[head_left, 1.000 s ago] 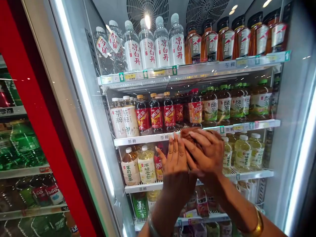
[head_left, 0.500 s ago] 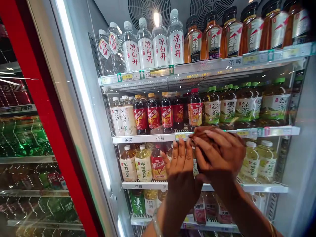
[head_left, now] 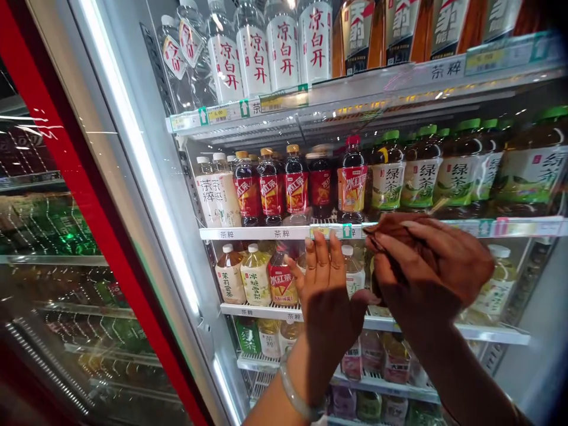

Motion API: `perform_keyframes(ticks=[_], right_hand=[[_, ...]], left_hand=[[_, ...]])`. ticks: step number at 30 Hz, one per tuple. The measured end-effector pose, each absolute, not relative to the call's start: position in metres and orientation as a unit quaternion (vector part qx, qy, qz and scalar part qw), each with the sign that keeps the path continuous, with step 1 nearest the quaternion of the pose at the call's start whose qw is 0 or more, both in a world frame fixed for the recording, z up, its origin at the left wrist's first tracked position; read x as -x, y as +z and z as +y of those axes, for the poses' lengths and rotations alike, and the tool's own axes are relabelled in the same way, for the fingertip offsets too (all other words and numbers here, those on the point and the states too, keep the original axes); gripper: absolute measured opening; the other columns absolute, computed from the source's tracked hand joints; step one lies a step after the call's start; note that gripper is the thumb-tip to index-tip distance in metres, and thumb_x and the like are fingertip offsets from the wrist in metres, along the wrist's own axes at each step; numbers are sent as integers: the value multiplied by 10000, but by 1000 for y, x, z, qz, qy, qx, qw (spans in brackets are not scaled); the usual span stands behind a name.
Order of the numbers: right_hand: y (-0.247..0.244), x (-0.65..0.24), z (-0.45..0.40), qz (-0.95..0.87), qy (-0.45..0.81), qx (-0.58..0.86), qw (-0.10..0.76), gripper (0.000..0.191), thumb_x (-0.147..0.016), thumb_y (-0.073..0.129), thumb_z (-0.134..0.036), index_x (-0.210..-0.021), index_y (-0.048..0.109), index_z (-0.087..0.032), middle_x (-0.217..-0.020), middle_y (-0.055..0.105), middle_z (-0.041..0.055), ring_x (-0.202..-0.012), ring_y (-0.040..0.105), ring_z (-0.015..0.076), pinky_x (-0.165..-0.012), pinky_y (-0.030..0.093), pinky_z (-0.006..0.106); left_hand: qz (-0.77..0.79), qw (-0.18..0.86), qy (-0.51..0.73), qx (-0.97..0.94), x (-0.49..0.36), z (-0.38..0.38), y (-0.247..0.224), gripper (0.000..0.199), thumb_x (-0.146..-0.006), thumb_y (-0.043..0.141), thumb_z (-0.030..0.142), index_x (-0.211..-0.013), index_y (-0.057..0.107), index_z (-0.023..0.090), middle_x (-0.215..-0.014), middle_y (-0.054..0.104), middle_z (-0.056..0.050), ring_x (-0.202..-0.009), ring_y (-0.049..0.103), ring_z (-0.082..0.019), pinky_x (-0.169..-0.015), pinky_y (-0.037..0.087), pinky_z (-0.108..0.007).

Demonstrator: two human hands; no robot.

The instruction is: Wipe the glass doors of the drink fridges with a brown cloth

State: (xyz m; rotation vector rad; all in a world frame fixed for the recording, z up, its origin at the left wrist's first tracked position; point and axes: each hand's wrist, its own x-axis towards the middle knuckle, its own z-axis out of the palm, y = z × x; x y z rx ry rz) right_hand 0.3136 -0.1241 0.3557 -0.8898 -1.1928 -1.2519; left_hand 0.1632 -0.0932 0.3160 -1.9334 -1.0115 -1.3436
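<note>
My left hand is raised with its fingers stretched up and apart, in front of a price-tag strip on a cooler shelf. Nothing is in it, and a pale bangle circles the wrist. To its right, my right hand is closed around a crumpled brown cloth, held at the level of the same strip. I cannot tell whether the hands touch the shelf edge or a clear pane in front. Above the hands stand red-labelled iced tea bottles and green-capped tea bottles.
Clear water bottles and amber drink bottles line the upper shelf. Lower shelves hold pale-labelled bottles. A bright light strip runs down the cooler's left side. A red frame separates another cooler with green bottles.
My right hand has moved rightward with the brown cloth, away from my left hand, which stays nearly in place. The upper shelf appears larger and higher in view.
</note>
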Motion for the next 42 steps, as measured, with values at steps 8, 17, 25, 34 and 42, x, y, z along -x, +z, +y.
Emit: perform_keyframes(ticks=[8,17,25,34,42], right_hand=[[300,-352,-143,-586,-500,355,530,322,-742,908,-215,-1014,751,-289,-1020,749,4,-992,733,237,-905,551,420],[322,-347,-140,-542,-515,371,551,197,-889,772,-274,-1080,762,-321,-1157,729,29,-1206,662,284,-1105,482,534],[305,-401,-160,-539,-504,378,559,244,-792,853,-210,-995,752,-298,-1098,725,29,-1076,718,270,-937,557,453],[286,-395,-156,-566,-511,368,532,175,-840,827,-273,-997,758,-307,-1047,732,9,-1085,707,256,-1024,530,490],[302,-431,-163,-508,-510,395,571,254,-738,889,-239,-951,761,-289,-1040,740,53,-1013,747,300,-852,578,438]], left_hand=[[-310,305,-490,755,-164,-97,299,718,-1104,173,501,-1695,134,95,-1793,9,-121,-1675,-6,-294,-1334,-86,-579],[-283,288,-494,770,-195,-106,299,792,-1092,120,550,-1685,119,25,-1765,179,-219,-1676,37,-299,-1331,-89,-574],[-315,278,-499,758,-212,-108,294,800,-1083,157,565,-1692,100,50,-1738,277,-234,-1672,90,-313,-1333,-45,-584],[-282,296,-503,761,-232,-116,284,761,-1094,154,534,-1685,184,55,-1716,343,-201,-1667,143,-295,-1358,-5,-563],[-255,279,-473,796,-268,-135,274,770,-1080,343,552,-1662,282,51,-1662,434,-218,-1662,156,-334,-1324,-120,-632]])
